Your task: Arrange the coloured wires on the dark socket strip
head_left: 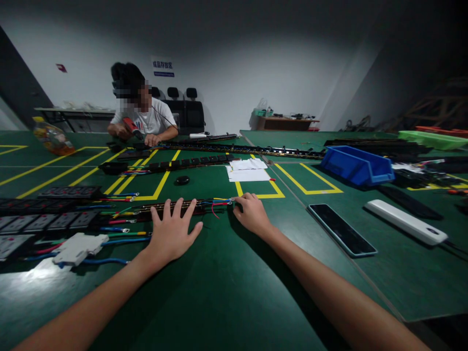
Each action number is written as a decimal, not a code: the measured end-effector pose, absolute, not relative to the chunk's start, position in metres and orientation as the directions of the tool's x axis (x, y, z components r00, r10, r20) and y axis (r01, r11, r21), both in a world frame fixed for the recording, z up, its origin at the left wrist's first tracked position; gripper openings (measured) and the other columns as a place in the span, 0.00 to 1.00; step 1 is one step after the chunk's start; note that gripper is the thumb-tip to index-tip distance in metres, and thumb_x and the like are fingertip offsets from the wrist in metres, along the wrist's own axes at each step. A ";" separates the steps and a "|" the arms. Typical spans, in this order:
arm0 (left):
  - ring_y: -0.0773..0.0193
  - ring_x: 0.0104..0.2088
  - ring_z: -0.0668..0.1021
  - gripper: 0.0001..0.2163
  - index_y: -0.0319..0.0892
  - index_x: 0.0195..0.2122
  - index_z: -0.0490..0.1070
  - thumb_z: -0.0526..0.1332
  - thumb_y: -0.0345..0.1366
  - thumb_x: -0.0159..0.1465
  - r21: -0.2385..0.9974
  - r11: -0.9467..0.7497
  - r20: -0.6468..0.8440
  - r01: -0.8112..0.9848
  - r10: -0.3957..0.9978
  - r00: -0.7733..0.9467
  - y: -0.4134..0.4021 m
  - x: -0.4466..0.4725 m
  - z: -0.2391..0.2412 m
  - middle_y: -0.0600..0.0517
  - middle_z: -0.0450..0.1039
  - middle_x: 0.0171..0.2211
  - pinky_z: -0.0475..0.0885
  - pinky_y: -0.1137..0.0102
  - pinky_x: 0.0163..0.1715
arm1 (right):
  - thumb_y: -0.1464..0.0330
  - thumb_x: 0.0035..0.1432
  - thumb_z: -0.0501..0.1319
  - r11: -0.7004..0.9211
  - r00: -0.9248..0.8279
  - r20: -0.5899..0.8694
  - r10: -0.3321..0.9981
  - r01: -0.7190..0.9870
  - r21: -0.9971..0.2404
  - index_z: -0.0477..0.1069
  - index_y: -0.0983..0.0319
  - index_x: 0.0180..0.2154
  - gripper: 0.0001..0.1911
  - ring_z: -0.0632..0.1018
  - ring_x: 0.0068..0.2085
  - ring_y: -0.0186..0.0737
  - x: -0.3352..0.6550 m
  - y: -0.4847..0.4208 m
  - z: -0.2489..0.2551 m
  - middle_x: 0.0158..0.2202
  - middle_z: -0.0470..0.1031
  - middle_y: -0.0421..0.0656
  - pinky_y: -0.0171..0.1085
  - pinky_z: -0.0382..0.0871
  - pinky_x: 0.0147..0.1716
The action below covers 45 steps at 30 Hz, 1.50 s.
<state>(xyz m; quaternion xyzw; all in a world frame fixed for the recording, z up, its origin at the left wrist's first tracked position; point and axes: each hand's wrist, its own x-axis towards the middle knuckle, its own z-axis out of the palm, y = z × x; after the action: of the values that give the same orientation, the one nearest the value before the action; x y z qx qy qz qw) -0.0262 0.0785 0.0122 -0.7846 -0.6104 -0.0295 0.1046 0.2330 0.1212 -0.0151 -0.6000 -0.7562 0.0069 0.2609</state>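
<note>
A long black socket strip (190, 205) is laid across the green table mat (226, 282). It is touched by the fingertips of the left hand (171, 234), which is spread flat. The right hand (252, 212) is curled at the strip's coloured wires (221, 201); whether they are pinched cannot be told. A phone (341, 229) is seen lying to the right.

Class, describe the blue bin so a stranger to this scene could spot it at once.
Look to the right half of the green table. By the yellow-taped rectangle sits the blue bin, the only blue open box; the tray beyond is green.
</note>
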 end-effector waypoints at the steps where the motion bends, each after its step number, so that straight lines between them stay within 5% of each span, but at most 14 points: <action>1: 0.28 0.70 0.57 0.34 0.51 0.75 0.49 0.43 0.59 0.70 -0.125 -0.232 0.173 0.965 0.952 0.252 0.078 -0.026 0.012 0.38 0.55 0.72 0.50 0.26 0.61 | 0.70 0.63 0.57 0.272 -0.151 0.373 0.915 0.916 -0.297 0.79 0.61 0.52 0.18 0.73 0.46 0.51 0.233 0.121 -0.015 0.43 0.75 0.51 0.45 0.67 0.46; 14: 0.28 0.70 0.57 0.34 0.50 0.74 0.51 0.44 0.58 0.71 -0.117 -0.234 0.187 0.965 0.949 0.253 0.077 -0.025 0.012 0.38 0.55 0.72 0.49 0.26 0.61 | 0.72 0.60 0.56 0.500 -0.161 0.601 0.783 0.738 -0.454 0.71 0.64 0.58 0.24 0.75 0.46 0.48 0.230 0.121 -0.016 0.44 0.74 0.50 0.45 0.71 0.49; 30: 0.28 0.70 0.57 0.34 0.50 0.75 0.49 0.43 0.59 0.70 -0.121 -0.236 0.158 0.964 0.954 0.253 0.077 -0.025 0.016 0.38 0.54 0.72 0.51 0.26 0.61 | 0.72 0.63 0.57 0.282 -0.133 0.403 0.906 0.899 -0.335 0.77 0.60 0.53 0.19 0.74 0.46 0.50 0.232 0.122 -0.016 0.43 0.76 0.50 0.43 0.66 0.46; 45: 0.28 0.70 0.57 0.35 0.50 0.75 0.50 0.44 0.59 0.70 -0.111 -0.240 0.173 0.964 0.951 0.257 0.078 -0.027 0.012 0.38 0.55 0.72 0.49 0.26 0.61 | 0.73 0.60 0.56 0.509 -0.145 0.616 0.774 0.720 -0.471 0.74 0.63 0.52 0.19 0.76 0.45 0.47 0.233 0.125 -0.019 0.41 0.75 0.49 0.43 0.70 0.48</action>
<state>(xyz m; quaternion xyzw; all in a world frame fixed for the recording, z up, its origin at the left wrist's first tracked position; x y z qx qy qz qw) -0.0272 0.0784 0.0121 -0.7867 -0.6087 -0.0346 0.0974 0.2325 0.1246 -0.0193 -0.4944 -0.7560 0.0315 0.4279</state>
